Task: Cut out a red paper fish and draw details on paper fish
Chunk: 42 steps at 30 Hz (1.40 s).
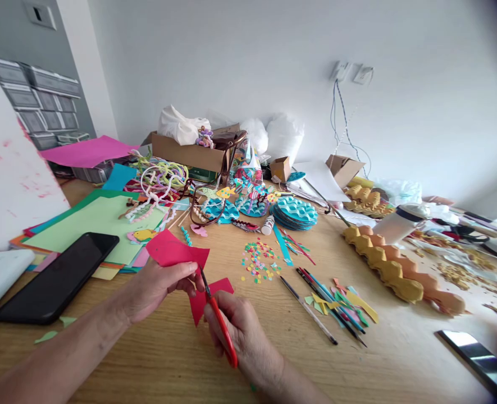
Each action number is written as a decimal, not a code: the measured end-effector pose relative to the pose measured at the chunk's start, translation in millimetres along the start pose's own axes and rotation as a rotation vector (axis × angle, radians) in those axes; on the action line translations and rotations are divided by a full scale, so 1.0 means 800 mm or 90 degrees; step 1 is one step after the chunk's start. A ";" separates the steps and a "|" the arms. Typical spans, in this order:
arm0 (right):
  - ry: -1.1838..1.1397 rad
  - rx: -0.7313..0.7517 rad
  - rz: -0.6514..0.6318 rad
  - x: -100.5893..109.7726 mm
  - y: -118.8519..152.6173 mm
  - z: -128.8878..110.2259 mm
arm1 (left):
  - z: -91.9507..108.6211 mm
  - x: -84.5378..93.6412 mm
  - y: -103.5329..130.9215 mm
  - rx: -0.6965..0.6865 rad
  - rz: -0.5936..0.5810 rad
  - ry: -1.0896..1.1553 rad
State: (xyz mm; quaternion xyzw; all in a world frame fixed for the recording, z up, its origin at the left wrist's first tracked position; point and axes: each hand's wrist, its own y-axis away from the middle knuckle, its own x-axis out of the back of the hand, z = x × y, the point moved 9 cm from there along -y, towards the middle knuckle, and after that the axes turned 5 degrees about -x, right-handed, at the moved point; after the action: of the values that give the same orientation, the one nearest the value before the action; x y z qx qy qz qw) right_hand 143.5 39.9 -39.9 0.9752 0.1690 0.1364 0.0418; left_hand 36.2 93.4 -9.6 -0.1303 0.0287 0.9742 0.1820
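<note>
My left hand [164,283] pinches a piece of red paper [174,249] by its lower edge, thumb on top. In my right hand [242,328] is a pair of scissors with red handles [223,331], its blades pointing up and away at the paper's right part. How far the blades are apart is hard to make out. Another red paper piece [198,306] shows behind the scissors, just under my hands; whether it lies on the table or hangs from the sheet I cannot tell.
A black phone [58,280] and stacked coloured paper [92,221] lie left. Paper dots [260,261], pencils [332,303] and paper scraps [345,303] are right of my hands. Farther right are painted egg-carton strips [383,264] and another phone [475,359]. Blue scalloped discs [294,213] sit behind.
</note>
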 end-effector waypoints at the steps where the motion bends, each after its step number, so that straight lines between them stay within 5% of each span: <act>1: 0.010 0.004 0.004 0.001 0.000 0.000 | 0.000 0.001 0.000 0.000 0.002 -0.001; 42: 0.012 0.010 0.013 0.006 0.003 -0.019 | 0.006 0.000 0.003 0.001 0.011 -0.019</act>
State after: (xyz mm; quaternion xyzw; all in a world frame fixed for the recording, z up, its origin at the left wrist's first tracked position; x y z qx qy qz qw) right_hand 144.1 40.1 -23.6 0.9759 0.1608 0.1444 0.0315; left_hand 34.2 92.1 -4.8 -0.1151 0.0281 0.9776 0.1738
